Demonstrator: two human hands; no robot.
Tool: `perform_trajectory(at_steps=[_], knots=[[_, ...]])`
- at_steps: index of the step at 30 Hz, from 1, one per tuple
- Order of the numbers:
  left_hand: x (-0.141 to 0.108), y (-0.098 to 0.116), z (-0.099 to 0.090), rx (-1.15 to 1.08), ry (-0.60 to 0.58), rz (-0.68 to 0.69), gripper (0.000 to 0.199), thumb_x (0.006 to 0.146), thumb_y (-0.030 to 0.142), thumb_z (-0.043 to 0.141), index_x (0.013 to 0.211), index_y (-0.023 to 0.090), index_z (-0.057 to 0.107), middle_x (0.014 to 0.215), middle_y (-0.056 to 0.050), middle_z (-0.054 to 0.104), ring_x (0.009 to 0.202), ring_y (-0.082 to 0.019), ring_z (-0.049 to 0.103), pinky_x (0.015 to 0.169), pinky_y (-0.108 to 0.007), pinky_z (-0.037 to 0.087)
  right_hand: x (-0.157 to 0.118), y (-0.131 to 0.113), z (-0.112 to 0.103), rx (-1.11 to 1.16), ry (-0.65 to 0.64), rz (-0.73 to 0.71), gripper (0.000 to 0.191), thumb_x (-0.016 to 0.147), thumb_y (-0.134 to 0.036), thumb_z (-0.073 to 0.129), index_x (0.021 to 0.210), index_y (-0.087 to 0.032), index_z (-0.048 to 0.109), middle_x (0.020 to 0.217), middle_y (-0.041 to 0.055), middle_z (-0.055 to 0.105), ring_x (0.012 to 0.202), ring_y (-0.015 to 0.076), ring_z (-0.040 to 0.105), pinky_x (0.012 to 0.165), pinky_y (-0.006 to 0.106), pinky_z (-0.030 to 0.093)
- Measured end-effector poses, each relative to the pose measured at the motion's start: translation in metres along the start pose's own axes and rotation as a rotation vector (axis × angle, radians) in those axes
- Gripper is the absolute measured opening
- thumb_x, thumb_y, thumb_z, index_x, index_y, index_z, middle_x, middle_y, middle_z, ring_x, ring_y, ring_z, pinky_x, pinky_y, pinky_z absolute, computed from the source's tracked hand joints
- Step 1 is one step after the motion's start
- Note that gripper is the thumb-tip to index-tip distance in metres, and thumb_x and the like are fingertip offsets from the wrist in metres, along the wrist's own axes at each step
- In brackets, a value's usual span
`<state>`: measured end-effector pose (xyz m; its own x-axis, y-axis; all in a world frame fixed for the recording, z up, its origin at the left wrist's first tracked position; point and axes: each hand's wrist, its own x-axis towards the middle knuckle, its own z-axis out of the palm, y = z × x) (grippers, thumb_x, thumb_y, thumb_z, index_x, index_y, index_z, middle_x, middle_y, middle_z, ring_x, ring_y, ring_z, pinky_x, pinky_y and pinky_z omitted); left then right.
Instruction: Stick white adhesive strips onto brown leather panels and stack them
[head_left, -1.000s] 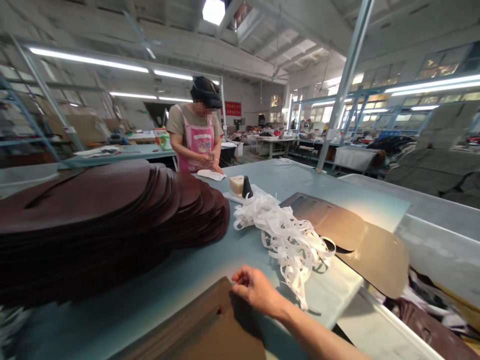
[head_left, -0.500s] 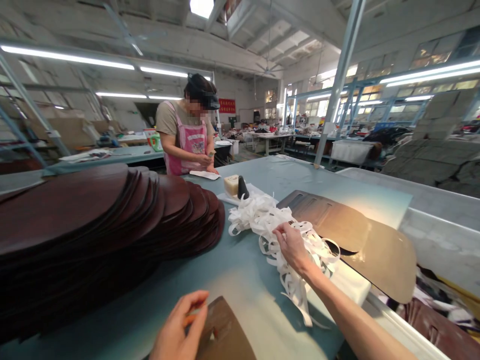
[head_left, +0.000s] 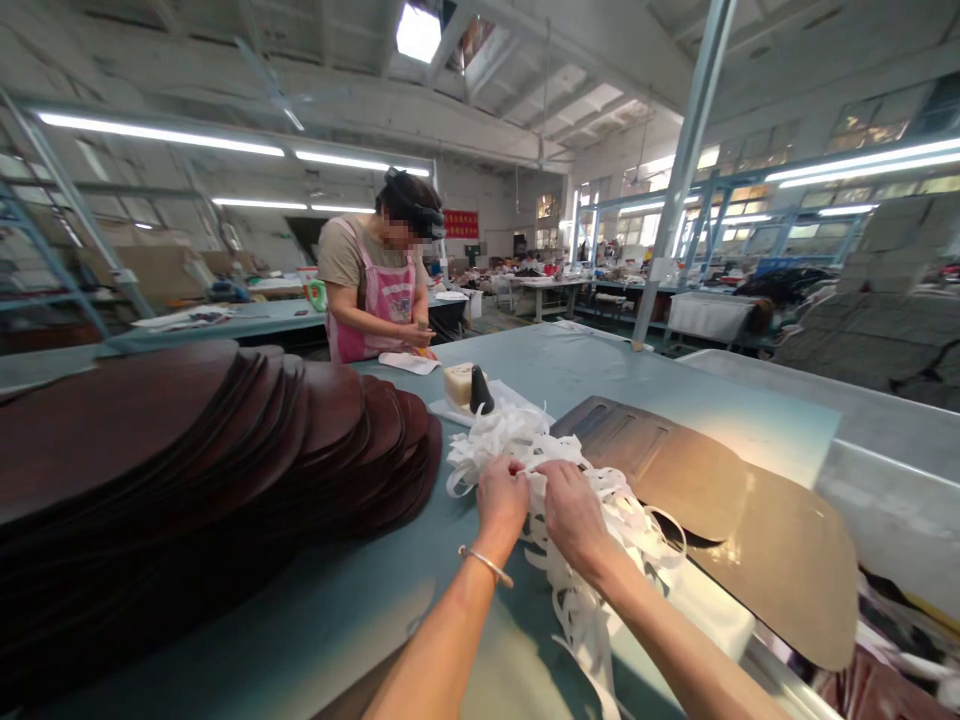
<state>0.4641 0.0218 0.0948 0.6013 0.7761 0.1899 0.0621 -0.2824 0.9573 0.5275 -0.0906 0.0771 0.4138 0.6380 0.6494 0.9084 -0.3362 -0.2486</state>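
Observation:
A heap of curled white strips point(head_left: 499, 432) lies on the blue-topped table, looking like thin tape or ribbon. My left hand point(head_left: 501, 500), with a bangle on its wrist, is closed in a pinch on a white strip over the heap. Close beside it, my right hand point(head_left: 574, 508) pinches the same spot of strip, its fingertips a short gap from the left ones. Beneath my left forearm, a brown panel point(head_left: 360, 690) shows only in part at the bottom edge.
Dark brown leather-like panels point(head_left: 330, 410) are stacked high at left. Flat brown panels point(head_left: 772, 560) lie at right. A pale block point(head_left: 459, 383) and a black cone point(head_left: 480, 390) stand behind the strips. A person in a pink apron point(head_left: 390, 295) works across the table point(head_left: 570, 360).
My left hand has moved forward and right, from beside the near brown panel to the strips. My right hand has stayed at the heap. The co-worker's hands have shifted slightly.

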Motion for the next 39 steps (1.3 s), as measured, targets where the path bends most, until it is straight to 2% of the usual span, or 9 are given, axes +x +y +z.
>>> perform_trajectory(at_steps=[9, 16, 19, 22, 25, 29, 32, 35, 39], knots=[[-0.042, -0.027, -0.064, -0.465, 0.164, -0.254, 0.01, 0.083, 0.014, 0.054, 0.089, 0.016, 0.046, 0.079, -0.008, 0.067, 0.069, -0.016, 0.067, 0.071, -0.033, 0.057, -0.007, 0.024, 0.017, -0.107, -0.173, -0.064, 0.05, 0.09, -0.053, 0.052, 0.122, -0.015, 0.055, 0.113, 0.0157, 0.059, 0.107, 0.0301, 0.049, 0.091, 0.042, 0.039], [-0.105, -0.031, -0.169, -0.38, 0.497, -0.17, 0.016, 0.081, 0.023, 0.061, 0.092, 0.017, 0.054, 0.079, -0.003, 0.067, 0.068, -0.012, 0.063, 0.066, -0.022, 0.05, -0.001, 0.041, -0.002, -0.112, -0.205, -0.093, 0.043, 0.087, -0.042, 0.054, 0.121, -0.014, 0.056, 0.115, 0.0172, 0.058, 0.107, 0.0318, 0.051, 0.09, 0.047, 0.039], [-0.139, -0.029, -0.204, -0.246, 0.447, -0.154, 0.019, 0.07, 0.025, 0.075, 0.082, 0.014, 0.066, 0.078, -0.004, 0.069, 0.073, -0.014, 0.06, 0.066, -0.02, 0.044, 0.005, 0.004, -0.011, -0.049, -0.022, -0.121, 0.039, 0.086, -0.033, 0.054, 0.121, -0.013, 0.056, 0.12, 0.0177, 0.055, 0.113, 0.0328, 0.047, 0.095, 0.05, 0.036], [-0.165, -0.024, -0.216, -0.125, 0.366, -0.116, 0.015, 0.072, 0.028, 0.074, 0.082, 0.016, 0.073, 0.083, -0.003, 0.068, 0.07, -0.01, 0.055, 0.064, -0.018, 0.041, -0.001, -0.069, -0.016, 0.222, 0.078, -0.211, 0.023, 0.089, -0.027, 0.051, 0.107, -0.016, 0.061, 0.105, 0.0125, 0.061, 0.104, 0.0267, 0.052, 0.094, 0.044, 0.04], [-0.183, -0.02, -0.22, -0.117, 0.292, -0.131, 0.018, 0.078, 0.033, 0.069, 0.088, 0.018, 0.073, 0.086, -0.001, 0.065, 0.06, -0.008, 0.048, 0.056, -0.019, 0.038, -0.023, -0.146, -0.016, 0.601, -0.152, -0.213, 0.022, 0.09, -0.033, 0.052, 0.102, -0.018, 0.062, 0.103, 0.0106, 0.062, 0.101, 0.0236, 0.054, 0.093, 0.04, 0.042], [-0.206, -0.017, -0.242, -0.256, 0.154, -0.137, 0.018, 0.075, 0.032, 0.073, 0.084, 0.017, 0.072, 0.086, -0.002, 0.062, 0.073, -0.012, 0.055, 0.067, -0.022, 0.044, -0.061, -0.203, -0.006, 1.217, -0.894, 0.044, 0.041, 0.089, -0.046, 0.056, 0.118, -0.019, 0.054, 0.092, 0.0058, 0.064, 0.081, 0.0167, 0.058, 0.075, 0.031, 0.047], [-0.228, -0.025, -0.273, -0.305, 0.117, -0.172, 0.018, 0.076, 0.032, 0.073, 0.083, 0.015, 0.07, 0.088, -0.003, 0.061, 0.08, -0.013, 0.055, 0.074, -0.023, 0.043, -0.08, -0.206, 0.003, 1.41, -1.276, 0.189, 0.047, 0.084, -0.053, 0.062, 0.111, -0.015, 0.057, 0.065, -0.0028, 0.053, 0.056, 0.0096, 0.046, 0.054, 0.023, 0.036], [-0.257, -0.043, -0.3, -0.293, 0.146, -0.331, 0.02, 0.078, 0.031, 0.07, 0.089, 0.015, 0.067, 0.083, -0.002, 0.061, 0.078, -0.013, 0.055, 0.075, -0.022, 0.041, -0.087, -0.189, 0.009, 1.331, -1.349, 0.255, 0.047, 0.08, -0.056, 0.066, 0.099, -0.014, 0.062, 0.062, -0.0054, 0.044, 0.052, 0.0064, 0.032, 0.047, 0.021, 0.021], [-0.301, -0.061, -0.304, -0.194, 0.094, -0.51, 0.029, 0.076, 0.028, 0.067, 0.103, 0.019, 0.061, 0.092, -0.001, 0.064, 0.084, -0.015, 0.057, 0.077, -0.024, 0.041, -0.095, -0.168, 0.003, 1.254, -1.399, 0.243, 0.044, 0.08, -0.055, 0.066, 0.096, -0.013, 0.063, 0.072, -0.0016, 0.05, 0.06, 0.008, 0.038, 0.053, 0.021, 0.028]])
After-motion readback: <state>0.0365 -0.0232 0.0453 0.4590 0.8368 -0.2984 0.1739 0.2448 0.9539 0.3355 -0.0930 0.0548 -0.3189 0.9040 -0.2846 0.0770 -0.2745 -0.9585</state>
